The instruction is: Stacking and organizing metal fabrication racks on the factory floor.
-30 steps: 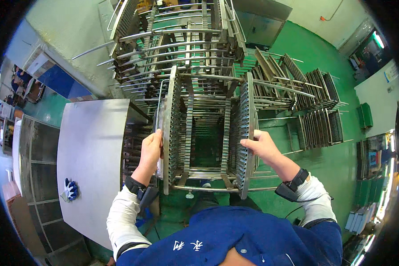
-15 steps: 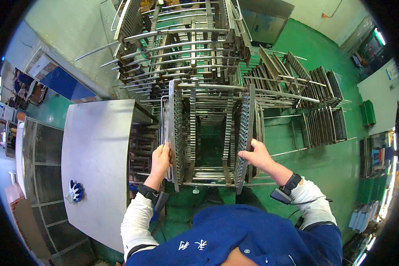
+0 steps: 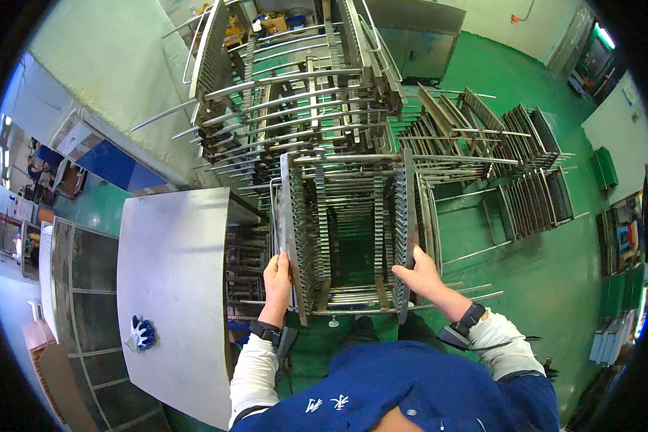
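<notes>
A tall metal rack [image 3: 286, 205] stands upright in front of me, its two side walls lined with rows of slots and joined by cross rods. My left hand [image 3: 276, 284] is closed on the outer edge of its left wall, thumb on top. On the opposite wall, my right hand [image 3: 423, 278] grips the edge with the thumb over the top; its other fingers are mostly hidden behind the metal. The rack's middle is open, with rods and green floor visible down inside it.
Beyond stand stacked metal racks [image 3: 295, 90] with protruding rods. More slotted racks [image 3: 529, 205] rest on the green floor [image 3: 497, 273] at right. A white-topped table [image 3: 176, 281] at left bears a blue-and-white glove [image 3: 142, 333]. A metal cabinet [image 3: 419, 47] stands far back.
My view has shifted, so the rack and table appear slightly lower and farther right. Both hands keep their hold on the rack's walls.
</notes>
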Tool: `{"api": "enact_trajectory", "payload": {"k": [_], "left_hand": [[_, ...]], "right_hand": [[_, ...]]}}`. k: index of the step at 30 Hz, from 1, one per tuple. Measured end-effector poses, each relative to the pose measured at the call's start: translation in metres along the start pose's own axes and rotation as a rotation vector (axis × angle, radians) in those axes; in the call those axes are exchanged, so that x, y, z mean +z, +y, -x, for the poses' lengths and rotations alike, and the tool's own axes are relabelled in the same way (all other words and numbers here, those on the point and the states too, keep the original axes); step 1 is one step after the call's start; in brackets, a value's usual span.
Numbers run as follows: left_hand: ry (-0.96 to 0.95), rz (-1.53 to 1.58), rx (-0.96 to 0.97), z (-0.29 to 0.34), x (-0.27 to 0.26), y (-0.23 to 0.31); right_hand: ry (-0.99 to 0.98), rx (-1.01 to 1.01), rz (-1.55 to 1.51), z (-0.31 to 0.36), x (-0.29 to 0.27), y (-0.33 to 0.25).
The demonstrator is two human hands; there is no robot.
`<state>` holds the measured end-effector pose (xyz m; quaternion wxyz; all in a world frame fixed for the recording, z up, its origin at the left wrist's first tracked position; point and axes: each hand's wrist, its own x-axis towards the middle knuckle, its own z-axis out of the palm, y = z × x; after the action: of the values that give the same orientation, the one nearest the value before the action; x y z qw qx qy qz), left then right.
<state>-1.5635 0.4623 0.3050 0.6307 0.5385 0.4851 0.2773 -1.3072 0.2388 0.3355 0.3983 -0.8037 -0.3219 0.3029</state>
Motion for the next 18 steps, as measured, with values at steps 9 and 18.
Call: {"api": "enact_trajectory", "payload": {"k": [9,18], "left_hand": [[0.028,0.014,0.042,0.002,0.002,0.002],[0.059,-0.085,0.045,0.009,-0.003,-0.026]], "right_hand": [[0.079,0.005,0.069,0.005,0.008,-0.009],[0.121,-0.019,0.053,0.013,0.017,0.013]]}}
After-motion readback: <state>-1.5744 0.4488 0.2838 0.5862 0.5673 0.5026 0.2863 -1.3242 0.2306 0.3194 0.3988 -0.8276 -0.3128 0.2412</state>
